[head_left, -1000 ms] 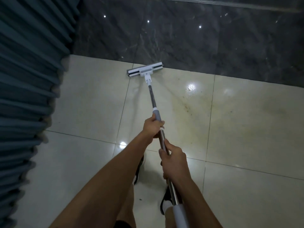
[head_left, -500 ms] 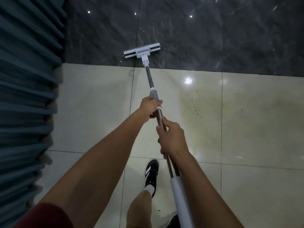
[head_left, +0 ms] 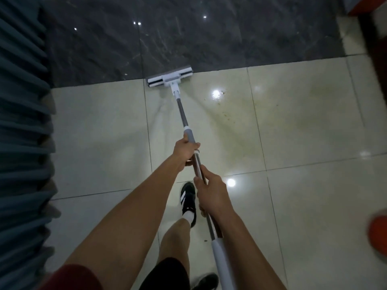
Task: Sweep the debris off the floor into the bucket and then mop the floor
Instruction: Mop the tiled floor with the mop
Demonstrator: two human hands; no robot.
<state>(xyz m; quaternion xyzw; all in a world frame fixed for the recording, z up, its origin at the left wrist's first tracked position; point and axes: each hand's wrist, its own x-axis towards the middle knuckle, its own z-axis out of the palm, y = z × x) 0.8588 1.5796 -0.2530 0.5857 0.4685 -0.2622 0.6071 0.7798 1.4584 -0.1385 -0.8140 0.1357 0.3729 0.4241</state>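
Observation:
A flat white mop head (head_left: 169,78) lies on the floor at the seam between the pale tiles (head_left: 100,126) and the dark marble strip (head_left: 188,34). Its metal pole (head_left: 182,114) runs back toward me. My left hand (head_left: 185,150) grips the grey collar of the pole, further down it. My right hand (head_left: 211,192) grips the metal pole closer to me, above the white handle section (head_left: 222,262). Yellowish stains and small crumbs (head_left: 227,115) mark the tile to the right of the mop.
Teal pleated curtains (head_left: 21,122) hang along the left edge. A red-orange object (head_left: 379,233) shows at the right edge, another (head_left: 362,7) at the top right. My foot in a black shoe (head_left: 188,200) stands under the pole.
The mop head came back from the dark marble strip to its seam with the pale tiles. My view swung right, showing more stained tile and red objects at the right.

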